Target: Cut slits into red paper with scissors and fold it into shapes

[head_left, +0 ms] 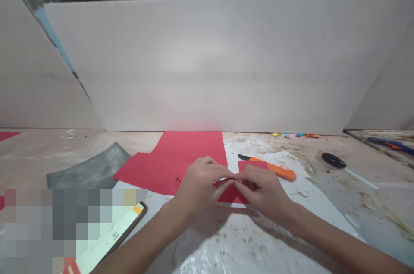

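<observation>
My left hand (202,182) and my right hand (261,185) meet near the middle, thumbs and fingertips pinched together. Between the fingertips is a small piece that looks like red paper, mostly hidden by the fingers. Below and behind the hands lies a smaller piece of red paper (233,195). Large red paper sheets (190,146) spread behind and to the left of my left hand. Just beyond my right hand rests an orange cutter knife (281,171), its dark blade pointing left. White paper (293,161) lies beneath these things.
A phone (110,235) lies at the lower left, near my left forearm. Behind it is a dark grey sheet (92,168). A black-handled tool (334,160) lies at the right. White panels (210,62) stand along the back. Scraps and thin sticks (388,138) lie at the right.
</observation>
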Demonstrator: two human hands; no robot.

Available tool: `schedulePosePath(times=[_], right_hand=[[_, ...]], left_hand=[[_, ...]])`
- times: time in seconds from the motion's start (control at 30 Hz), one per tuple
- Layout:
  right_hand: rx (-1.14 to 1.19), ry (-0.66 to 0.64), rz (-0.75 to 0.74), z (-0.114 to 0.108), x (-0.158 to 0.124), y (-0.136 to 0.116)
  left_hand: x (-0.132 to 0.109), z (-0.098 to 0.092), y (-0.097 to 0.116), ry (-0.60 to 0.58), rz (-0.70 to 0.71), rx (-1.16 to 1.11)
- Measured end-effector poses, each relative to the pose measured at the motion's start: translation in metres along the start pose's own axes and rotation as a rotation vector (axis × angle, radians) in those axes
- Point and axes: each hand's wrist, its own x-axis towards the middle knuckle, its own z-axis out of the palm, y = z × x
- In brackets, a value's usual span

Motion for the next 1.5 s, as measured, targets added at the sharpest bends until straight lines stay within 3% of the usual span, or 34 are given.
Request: schedulePosePath(times=[0.13,0.4,0.73,1.5], right_hand=[[-0.045,0.009,-0.056,-0.0005,0.0001,0.0027],[-0.027,0.003,0.018,0.0011,0.0000,0.0080],[-0.073,-0.023,-0.039,-0.0007,-0.0015,0.0059],[-0.084,-0.023,-0.016,-0.0010,-0.0001,0.0011]], left_hand=[[-0.0001,-0.0003,0.0006,-0.003,-0.005,-0.010],[0.0000,0.0022,-0.0028,0.013,0.003,-0.025],[0.0018,0.0017,-0.0015,0.015,0.012,0.000],[-0.0001,0.0016,-0.0020,-0.022,-0.011,-0.010]])
